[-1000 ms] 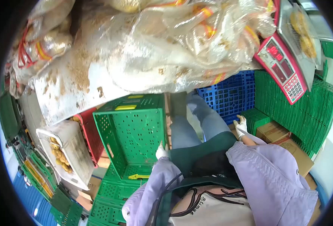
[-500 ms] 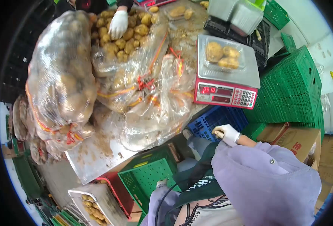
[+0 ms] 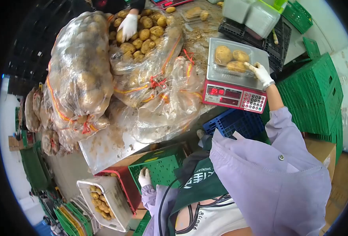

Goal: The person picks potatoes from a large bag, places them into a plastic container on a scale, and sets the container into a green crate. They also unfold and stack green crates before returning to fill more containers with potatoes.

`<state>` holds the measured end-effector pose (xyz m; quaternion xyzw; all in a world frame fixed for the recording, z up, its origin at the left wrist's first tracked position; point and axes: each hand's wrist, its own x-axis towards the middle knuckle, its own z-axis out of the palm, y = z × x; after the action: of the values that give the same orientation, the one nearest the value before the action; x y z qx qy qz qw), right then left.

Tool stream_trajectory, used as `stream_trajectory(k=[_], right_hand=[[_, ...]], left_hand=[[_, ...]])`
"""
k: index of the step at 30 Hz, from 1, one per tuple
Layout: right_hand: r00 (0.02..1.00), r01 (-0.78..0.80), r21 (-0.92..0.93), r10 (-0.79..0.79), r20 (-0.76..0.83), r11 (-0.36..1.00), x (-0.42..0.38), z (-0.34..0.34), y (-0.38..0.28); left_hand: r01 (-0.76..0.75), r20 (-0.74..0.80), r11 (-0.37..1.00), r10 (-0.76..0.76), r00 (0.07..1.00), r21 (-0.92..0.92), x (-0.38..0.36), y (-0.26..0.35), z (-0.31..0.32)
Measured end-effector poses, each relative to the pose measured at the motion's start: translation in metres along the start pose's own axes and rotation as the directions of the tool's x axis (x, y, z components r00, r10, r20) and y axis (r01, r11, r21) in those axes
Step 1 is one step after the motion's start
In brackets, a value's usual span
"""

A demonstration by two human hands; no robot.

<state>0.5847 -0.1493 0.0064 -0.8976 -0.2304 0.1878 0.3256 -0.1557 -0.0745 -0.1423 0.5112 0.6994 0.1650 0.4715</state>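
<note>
Gloved hands spread between a crate below and a scale above.

Low at the left, a white bin (image 3: 103, 204) of small potatoes beside a red crate (image 3: 121, 185). Left hand (image 3: 144, 177) resting on the rim of the green crate (image 3: 160, 169), fingers curled over its edge. Above, clear sacks of potatoes (image 3: 81, 78) heaped on the dirty table (image 3: 111, 145), another person's gloved hand (image 3: 128, 26) among loose ones. Further right, right hand (image 3: 260, 74) reaching onto the scale (image 3: 237, 92), fingers closed on the rim of the clear tray of potatoes (image 3: 231, 59) sitting on its platform.
</note>
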Motion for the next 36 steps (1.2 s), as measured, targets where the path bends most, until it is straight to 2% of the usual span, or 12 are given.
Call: stream_trajectory(k=[2, 5, 11, 14, 19, 20, 22, 25, 27, 29, 34, 36], right_hand=[[0.999, -0.005, 0.277, 0.017, -0.041, 0.961, -0.012, 0.006, -0.022], [0.990, -0.130, 0.893, 0.101, 0.096, 0.430, -0.032, 0.017, -0.055], [0.984, 0.013, 0.847, -0.160, 0.085, 0.531, -0.088, 0.009, -0.107], [0.808, -0.001, 0.821, -0.483, 0.337, 0.570, -0.151, 0.028, -0.155], [0.386, -0.056, 0.597, -0.534, 0.752, 0.800, -0.277, 0.168, -0.209], [0.291, -0.082, 0.452, -0.412, 0.863, 0.888, -0.308, 0.202, -0.213], [0.097, -0.090, 0.290, -0.281, 0.955, 0.953, -0.369, 0.269, -0.217], [-0.076, 0.449, 0.389, -0.399, 0.914, 0.805, -0.440, 0.322, -0.201], [-0.226, 0.535, 0.407, -0.338, 0.914, 0.741, -0.463, 0.320, -0.201], [-0.167, 0.378, 0.362, -0.322, 0.932, 0.852, -0.462, 0.328, -0.170], [0.093, 0.477, 0.046, -0.102, 0.990, 0.877, -0.397, 0.324, -0.099], [0.190, 0.545, -0.002, -0.122, 0.974, 0.838, -0.378, 0.310, -0.087]], left_hand=[[-0.065, -0.037, 0.998, 0.064, 0.997, -0.019, -0.012, 0.019, 0.003], [-0.085, -0.158, 0.975, 0.052, 0.986, -0.208, -0.025, 0.028, 0.007], [-0.022, -0.074, 0.796, -0.029, 0.997, -0.605, -0.064, 0.094, -0.007], [-0.168, 0.062, 0.697, 0.292, 0.954, -0.697, -0.092, 0.135, 0.006], [-0.093, 0.015, 0.199, 0.481, 0.877, -0.976, -0.113, 0.115, 0.048], [-0.101, -0.012, 0.274, 0.310, 0.951, -0.956, -0.134, 0.120, 0.023], [0.083, 0.080, -0.047, 0.077, 0.994, -0.995, -0.141, 0.044, 0.008], [0.090, 0.209, -0.496, -0.190, 0.959, -0.864, -0.139, -0.120, 0.016], [-0.118, 0.122, -0.468, -0.450, 0.885, -0.876, -0.155, -0.188, 0.015], [-0.184, 0.207, -0.476, -0.655, 0.727, -0.860, -0.155, -0.274, 0.033], [-0.343, 0.330, -0.477, -0.852, 0.407, -0.809, -0.151, -0.431, 0.070], [-0.465, 0.162, -0.421, -0.851, 0.499, -0.779, -0.156, -0.447, 0.066]])
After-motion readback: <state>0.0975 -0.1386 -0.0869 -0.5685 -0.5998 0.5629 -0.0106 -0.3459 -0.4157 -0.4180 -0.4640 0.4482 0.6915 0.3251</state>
